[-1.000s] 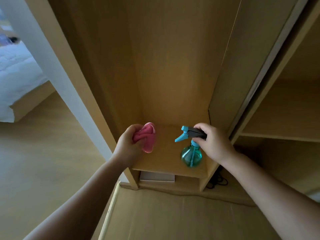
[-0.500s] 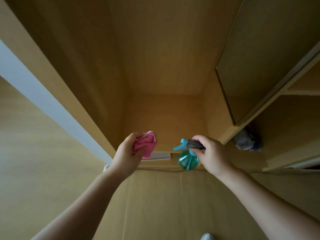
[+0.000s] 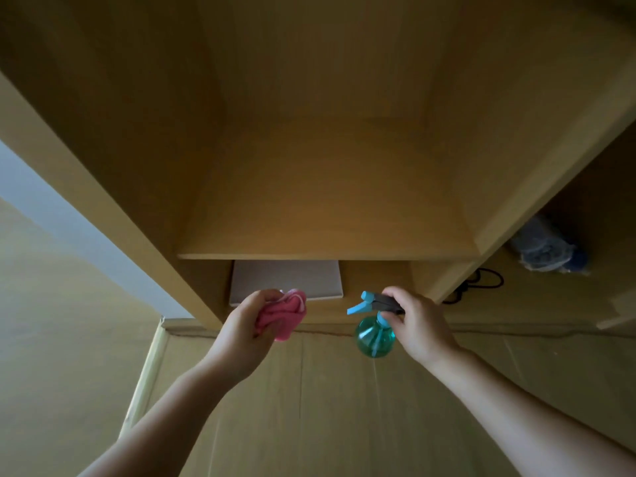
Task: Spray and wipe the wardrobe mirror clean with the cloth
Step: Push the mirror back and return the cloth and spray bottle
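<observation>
My left hand [image 3: 246,330] grips a bunched pink cloth [image 3: 284,313] in front of the open wooden wardrobe [image 3: 327,187]. To its right, my right hand [image 3: 418,323] holds the grey head of a teal spray bottle [image 3: 374,337], whose blue nozzle points left. Both hands hover low, just in front of the bottom shelf edge [image 3: 327,256]. No mirror shows in this view.
A flat pale box [image 3: 285,278] lies under the shelf. In the right compartment sit a blue-grey bundle [image 3: 547,253] and a black cable [image 3: 481,280]. Flattened cardboard [image 3: 327,407] covers the floor below my arms. A white wall strip [image 3: 69,222] stands left.
The view has tilted downward and moved closer to the wardrobe's lower shelf. The mirror panel at the upper right has left the frame. Both hands keep their grips and have drawn back below the shelf.
</observation>
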`<action>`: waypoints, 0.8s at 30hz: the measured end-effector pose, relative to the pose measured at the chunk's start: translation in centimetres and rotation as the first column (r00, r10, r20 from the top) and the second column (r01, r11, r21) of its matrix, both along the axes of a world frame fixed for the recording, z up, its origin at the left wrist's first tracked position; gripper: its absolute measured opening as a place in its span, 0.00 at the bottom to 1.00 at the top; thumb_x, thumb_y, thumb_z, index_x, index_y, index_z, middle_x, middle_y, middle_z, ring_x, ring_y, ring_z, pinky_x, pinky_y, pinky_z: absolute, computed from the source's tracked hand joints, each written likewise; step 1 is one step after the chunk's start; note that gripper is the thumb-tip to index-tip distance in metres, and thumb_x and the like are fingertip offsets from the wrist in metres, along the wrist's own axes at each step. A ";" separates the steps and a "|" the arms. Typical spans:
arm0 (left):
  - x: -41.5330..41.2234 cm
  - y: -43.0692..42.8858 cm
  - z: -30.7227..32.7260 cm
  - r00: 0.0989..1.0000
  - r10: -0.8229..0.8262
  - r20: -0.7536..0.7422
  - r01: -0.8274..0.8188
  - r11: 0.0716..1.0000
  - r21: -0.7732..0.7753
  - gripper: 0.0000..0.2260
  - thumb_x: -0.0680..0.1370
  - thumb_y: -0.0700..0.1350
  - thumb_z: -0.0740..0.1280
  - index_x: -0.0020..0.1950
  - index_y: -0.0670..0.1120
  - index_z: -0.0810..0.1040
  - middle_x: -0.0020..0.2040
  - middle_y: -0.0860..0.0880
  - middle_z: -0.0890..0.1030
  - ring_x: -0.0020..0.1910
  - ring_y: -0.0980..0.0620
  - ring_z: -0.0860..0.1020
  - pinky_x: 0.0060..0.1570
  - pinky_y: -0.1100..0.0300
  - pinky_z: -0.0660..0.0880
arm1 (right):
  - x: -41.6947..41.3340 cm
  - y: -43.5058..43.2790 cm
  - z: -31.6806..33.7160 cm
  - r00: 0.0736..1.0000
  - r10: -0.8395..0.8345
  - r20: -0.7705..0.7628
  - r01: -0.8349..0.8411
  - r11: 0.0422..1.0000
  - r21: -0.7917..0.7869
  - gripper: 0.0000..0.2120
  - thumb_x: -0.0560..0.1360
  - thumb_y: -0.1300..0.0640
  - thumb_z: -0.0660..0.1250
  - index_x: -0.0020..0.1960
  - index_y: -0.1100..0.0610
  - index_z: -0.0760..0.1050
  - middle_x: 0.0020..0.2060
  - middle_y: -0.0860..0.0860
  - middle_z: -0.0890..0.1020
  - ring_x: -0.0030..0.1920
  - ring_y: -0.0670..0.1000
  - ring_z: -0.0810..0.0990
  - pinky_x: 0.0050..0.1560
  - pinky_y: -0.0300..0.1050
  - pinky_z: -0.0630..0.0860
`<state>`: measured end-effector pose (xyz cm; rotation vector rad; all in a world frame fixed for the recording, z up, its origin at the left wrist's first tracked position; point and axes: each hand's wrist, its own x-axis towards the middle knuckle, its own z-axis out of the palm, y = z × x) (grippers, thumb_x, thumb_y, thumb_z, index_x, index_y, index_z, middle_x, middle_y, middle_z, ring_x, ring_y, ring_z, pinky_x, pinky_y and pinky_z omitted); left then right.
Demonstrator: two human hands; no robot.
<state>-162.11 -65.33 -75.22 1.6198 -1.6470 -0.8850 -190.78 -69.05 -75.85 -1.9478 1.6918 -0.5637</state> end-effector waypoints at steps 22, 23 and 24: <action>-4.5 -8.5 -18.1 0.999 -0.036 0.034 0.039 0.995 -0.095 0.20 0.72 0.33 0.67 0.55 0.57 0.73 0.47 0.59 0.78 0.48 0.67 0.75 0.40 0.77 0.69 | -4.0 -11.4 -16.3 0.985 -0.103 -0.138 0.100 0.995 -0.030 0.20 0.79 0.59 0.64 0.70 0.55 0.70 0.62 0.54 0.78 0.59 0.56 0.77 0.53 0.45 0.73; -4.5 -8.6 -18.2 0.999 -0.038 0.032 0.041 0.994 -0.100 0.20 0.72 0.33 0.67 0.55 0.57 0.73 0.47 0.59 0.78 0.48 0.67 0.75 0.40 0.77 0.69 | -4.0 -11.5 -16.4 0.984 -0.112 -0.135 0.108 0.994 -0.032 0.20 0.79 0.59 0.64 0.71 0.55 0.70 0.63 0.54 0.78 0.60 0.56 0.77 0.55 0.45 0.73; -4.6 -8.7 -18.2 0.999 -0.039 0.031 0.042 0.993 -0.106 0.20 0.72 0.33 0.67 0.56 0.56 0.74 0.47 0.60 0.77 0.48 0.68 0.75 0.40 0.78 0.69 | -3.9 -11.6 -16.5 0.984 -0.114 -0.140 0.110 0.993 -0.036 0.20 0.79 0.59 0.64 0.71 0.55 0.69 0.63 0.54 0.78 0.60 0.56 0.77 0.55 0.45 0.73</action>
